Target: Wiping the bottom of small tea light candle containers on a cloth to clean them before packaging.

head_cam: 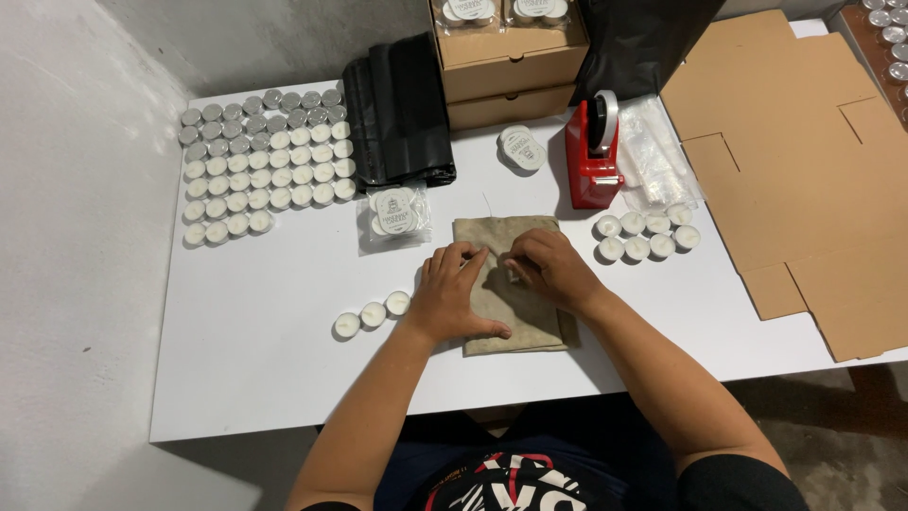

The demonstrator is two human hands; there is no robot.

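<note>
While both hands rest on the folded cloth (pixel 515 317) at the middle of the white table (pixel 265 350), the left hand (pixel 454 293) lies flat with its fingers spread and the thumb stretched along the cloth's lower part. The right hand (pixel 549 268) sits just beside it, fingers curled together over something small (too hidden to name), so I cannot tell whether it grips anything. The fingertips of the two hands nearly meet over the cloth's upper half.

Left of the cloth, three tea lights (pixel 372 314) lie in a short row near the left wrist. Right of the cloth, a cluster of tea lights (pixel 648 237) sits in two rows. Just above the cloth on its left is a clear packet of candles (pixel 397 216), and above on its right stands a red tape dispenser (pixel 594 156). Far left of the cloth is a large grid of tea lights (pixel 265 166), and flat cardboard (pixel 804 161) lies well to its right.
</note>
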